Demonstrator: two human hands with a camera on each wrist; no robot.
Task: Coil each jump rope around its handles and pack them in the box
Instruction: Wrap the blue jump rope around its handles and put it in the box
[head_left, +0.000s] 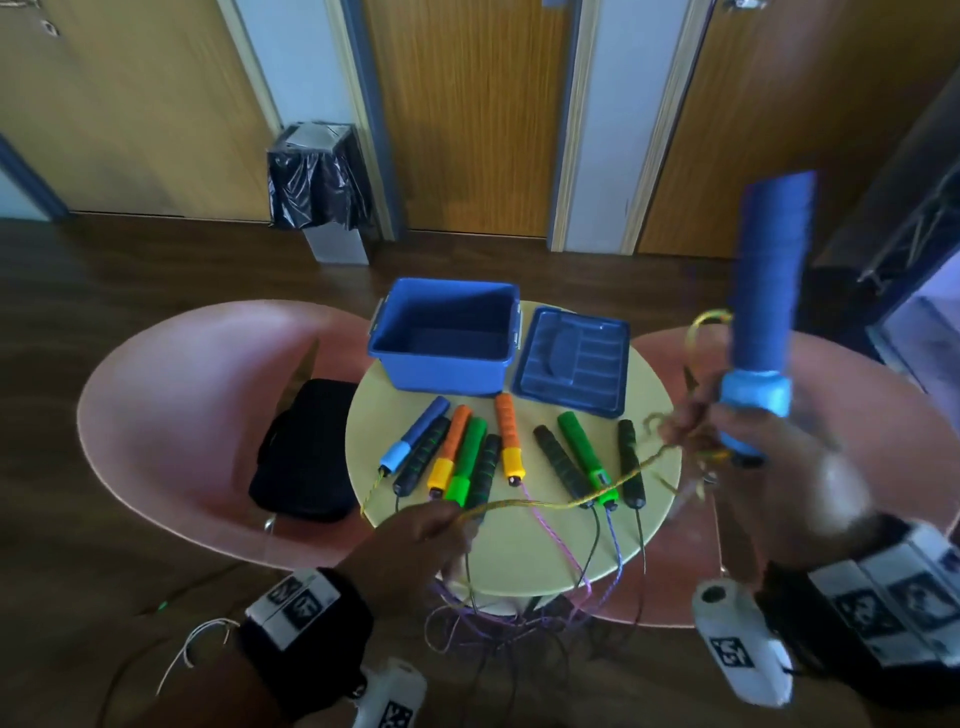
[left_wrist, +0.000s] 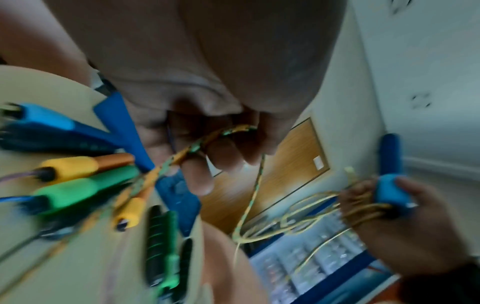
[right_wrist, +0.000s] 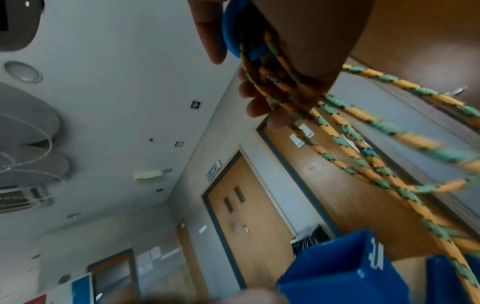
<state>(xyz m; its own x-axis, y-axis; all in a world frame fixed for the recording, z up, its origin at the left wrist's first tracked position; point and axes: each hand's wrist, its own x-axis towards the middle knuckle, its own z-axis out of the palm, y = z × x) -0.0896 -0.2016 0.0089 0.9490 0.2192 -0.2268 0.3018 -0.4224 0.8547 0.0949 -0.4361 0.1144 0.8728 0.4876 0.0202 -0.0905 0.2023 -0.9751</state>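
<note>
While my right hand (head_left: 769, 467) gripped the blue handle (head_left: 763, 322) upright by its light-blue collar, several loops of the yellow-and-green rope (right_wrist: 345, 142) lay across that hand's curled fingers (right_wrist: 259, 107) and hung off to the side. From there the rope ran leftward over the near part of the table to my left hand (head_left: 415, 535), whose curled fingers (left_wrist: 200, 181) pinched it, and on to the second blue handle (head_left: 413, 434), which lay at the left end of the row on the round yellow table (head_left: 519, 551).

Beside that handle lay 8 more in a loose row: 2 orange handles (head_left: 506, 434), 2 green handles (head_left: 584, 454) and 4 black handles (head_left: 561, 462), all with their cord ends toward me. Their thin cords, purple, blue and dark, trailed over the near edge of the table and tangled below it.

Behind the row stood the blue box (head_left: 447, 338), open, with nothing visible inside, and its blue lid (head_left: 571, 358) lay flat just to its right, upside down.

A black case (head_left: 304, 452) rested on the pink chair (head_left: 171, 395) to the left of the table, and another pink seat showed on the right. Farther back, a bin (head_left: 317, 182) with a black liner stood against the wall between wooden doors.
</note>
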